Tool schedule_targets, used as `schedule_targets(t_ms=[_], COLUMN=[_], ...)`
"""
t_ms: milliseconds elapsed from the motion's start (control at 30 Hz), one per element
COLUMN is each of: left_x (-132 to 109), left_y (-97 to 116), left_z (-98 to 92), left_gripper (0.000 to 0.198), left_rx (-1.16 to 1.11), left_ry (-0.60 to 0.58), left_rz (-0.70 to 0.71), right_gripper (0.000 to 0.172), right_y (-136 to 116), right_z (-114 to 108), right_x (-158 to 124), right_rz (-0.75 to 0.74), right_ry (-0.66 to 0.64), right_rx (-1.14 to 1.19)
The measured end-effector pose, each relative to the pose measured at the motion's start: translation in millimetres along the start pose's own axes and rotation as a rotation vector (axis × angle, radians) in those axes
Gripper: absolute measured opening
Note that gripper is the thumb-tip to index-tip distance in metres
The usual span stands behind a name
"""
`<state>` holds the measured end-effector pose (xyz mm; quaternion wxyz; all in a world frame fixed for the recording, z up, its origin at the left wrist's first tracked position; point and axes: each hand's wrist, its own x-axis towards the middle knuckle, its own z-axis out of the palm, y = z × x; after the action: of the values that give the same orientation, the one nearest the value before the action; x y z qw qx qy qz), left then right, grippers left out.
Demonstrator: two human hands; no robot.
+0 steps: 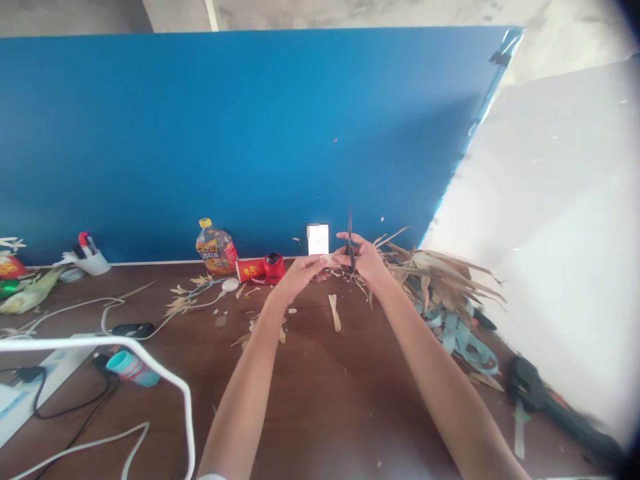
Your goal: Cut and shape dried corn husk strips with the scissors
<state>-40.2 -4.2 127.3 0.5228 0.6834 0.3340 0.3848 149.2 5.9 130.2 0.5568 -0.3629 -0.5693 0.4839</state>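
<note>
Desk: a brown desk is backed by a blue board and bordered on its right edge by a white wall.
Left hand: the left hand is reached toward the middle of the back edge, its fingertips closed on a pale piece.
Right hand: the right hand is placed just beside it, with scissors gripped in its fingers.
Scissors: the blades are pointed up toward the board; whether they are parted cannot be told.
Pale piece: it is held between the two hands, near the back edge; its outline is blurred.
Phone: a phone with a lit screen is propped upright at the back edge, beyond the hands.
Loose strip: a husk strip is laid on the desk, on the near side of the hands.
Back right corner: dried husks are heaped there, with a pale blue ribbon beside them and a black tool laid along the right edge.
Back edge, left of the hands: a bottle with a yellow cap is stood near a red cup tipped on its side.
Left side: a power strip is set near a tipped blue cup.
</note>
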Motion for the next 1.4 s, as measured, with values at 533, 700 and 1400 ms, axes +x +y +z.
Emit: schedule_targets(t_ms=[533,700,1400], left_x=[7,9,6], left_y=[-11,-17,-14], left_z=[6.5,6.0,6.1], left_gripper=[0.041,0.042,0.039], left_rx=[0.109,0.021,-0.35], left_ry=[0.247,0.262,0.018], left_rz=[0.014,-0.01,-0.094], right_gripper=[0.072,0.074,0.055], right_y=[0,-1,-2], right_z=[0,-1,-12], right_x=[-3,-3,-1], right_rz=[0.056,0.047,0.067], right_ry=[-0.044,-0.062,-0.08], right_rx=[-0.185,-0.206,0.056])
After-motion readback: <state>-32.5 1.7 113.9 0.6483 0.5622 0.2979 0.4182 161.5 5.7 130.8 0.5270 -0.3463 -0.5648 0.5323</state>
